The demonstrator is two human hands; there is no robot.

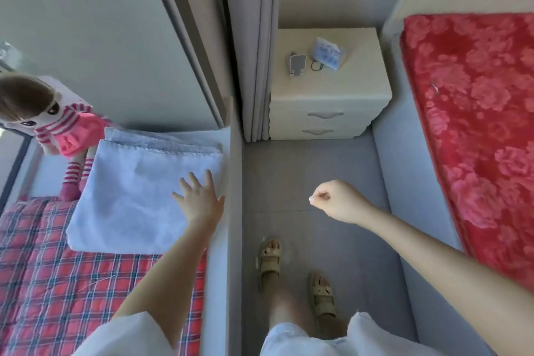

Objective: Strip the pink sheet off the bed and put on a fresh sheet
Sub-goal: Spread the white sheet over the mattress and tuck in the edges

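**Left hand** (199, 199), lower centre-left. Open, fingers spread and straight, laid over the right corner of the folded sheet. Nothing was gripped. Whether the palm pressed the cloth or hung just above it could not be told. The placing reads as a reach to take the stack up.

**Right hand** (332, 201), centre. Curled into a loose fist, thumb against forefinger, with nothing seen inside it. It hung over the floor (303, 170) between the two beds, probably idle while the other hand reached.

**Folded sheet** (135, 191), centre-left. Pale blue and squared into a thick stack. It lay on the plaid quilt (43, 269) close to that bed's right edge, within arm's reach from the aisle. It was likely the fresh sheet, staged there ready for use.

**Doll** (66, 127), left edge. In a pink striped dress, it leaned just beyond the stack's upper-left corner, feet touching the quilt.

**Red cover** (476, 124), right edge. Rose-patterned and spread flat on the right-hand bed. Whether this was the pink sheet yet to be stripped or the layer beneath it could not be told.

**Sandals** (270, 257), lower centre. On the person's feet, toes pointing up the frame.

**Nightstand** (326, 87), upper centre. Cream, with two drawers, set between the beds against the wall. A small grey item (296, 63) and a blue packet (328, 53) lay on top — well apart from both hands.
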